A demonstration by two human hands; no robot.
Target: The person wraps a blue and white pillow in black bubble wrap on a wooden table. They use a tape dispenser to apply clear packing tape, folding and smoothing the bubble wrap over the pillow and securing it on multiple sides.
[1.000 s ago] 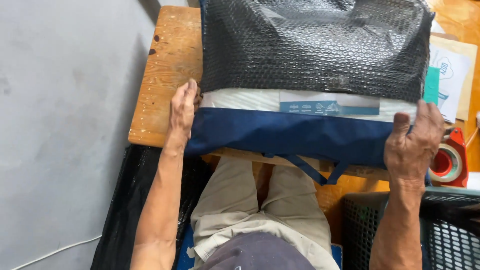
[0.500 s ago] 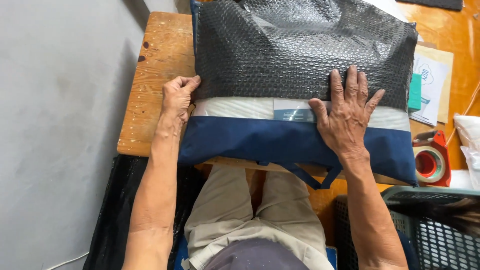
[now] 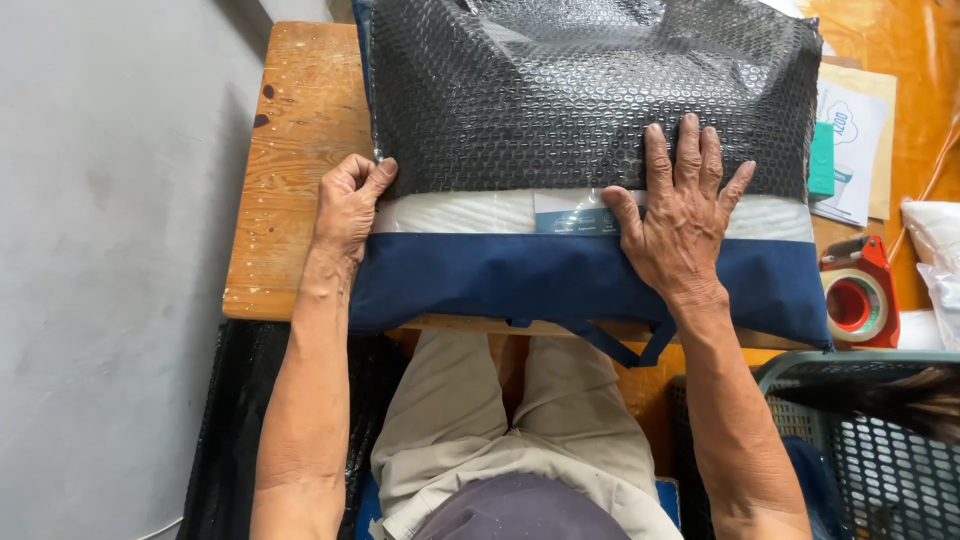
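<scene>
A large pillow-like item in a navy blue fabric bag (image 3: 560, 280) lies on the wooden table (image 3: 290, 200), its far part covered with black bubble wrap (image 3: 560, 90). A white band with a paper label (image 3: 575, 212) shows between wrap and bag. My left hand (image 3: 350, 205) pinches the bubble wrap's left near corner at the bundle's side. My right hand (image 3: 680, 215) lies flat, fingers spread, pressing the wrap's near edge at the middle of the bundle.
A red tape dispenser (image 3: 858, 295) sits on the table at the right, next to papers (image 3: 850, 150) and a white bag (image 3: 935, 250). A grey-green plastic basket (image 3: 860, 450) stands at the lower right. Bare concrete floor lies to the left.
My right hand moved from the bundle's right end to its middle and now presses flat on the wrap. My left hand closed on the wrap's corner. The wrap's near edge came closer.
</scene>
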